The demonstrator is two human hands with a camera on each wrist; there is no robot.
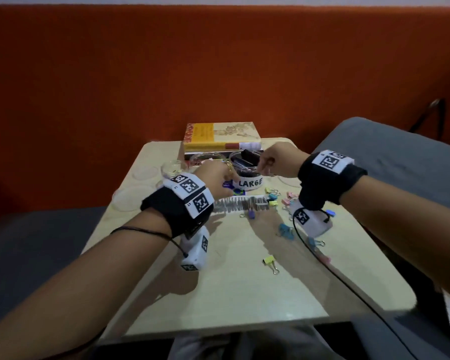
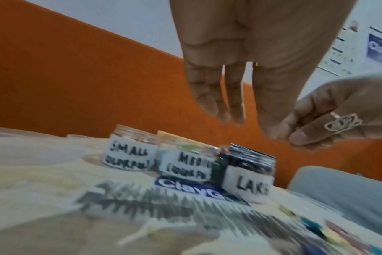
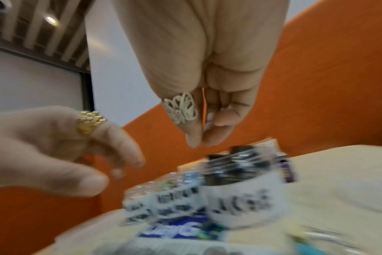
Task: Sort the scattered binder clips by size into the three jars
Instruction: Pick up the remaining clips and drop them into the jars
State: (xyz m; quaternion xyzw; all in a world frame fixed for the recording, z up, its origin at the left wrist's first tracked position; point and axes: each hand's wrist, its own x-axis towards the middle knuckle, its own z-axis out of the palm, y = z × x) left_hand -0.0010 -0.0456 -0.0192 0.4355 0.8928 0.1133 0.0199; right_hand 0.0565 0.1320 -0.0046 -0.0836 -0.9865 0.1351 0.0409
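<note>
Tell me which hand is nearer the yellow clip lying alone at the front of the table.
Neither clearly. The left hand and right hand both hover far back by the LARGE jar, well beyond the yellow clip.

Office or lounge corner, orange upholstered partition, grey seat, small table, wall calendar

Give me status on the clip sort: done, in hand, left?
Done: LARGE jar holds black clips; the medium jar shows coloured ones. In hand: nothing visible; left hand is open, right hand, fingers curled, is over the LARGE jar, and whether it pinches anything is unclear. Left: coloured clips scattered on the table.
</note>
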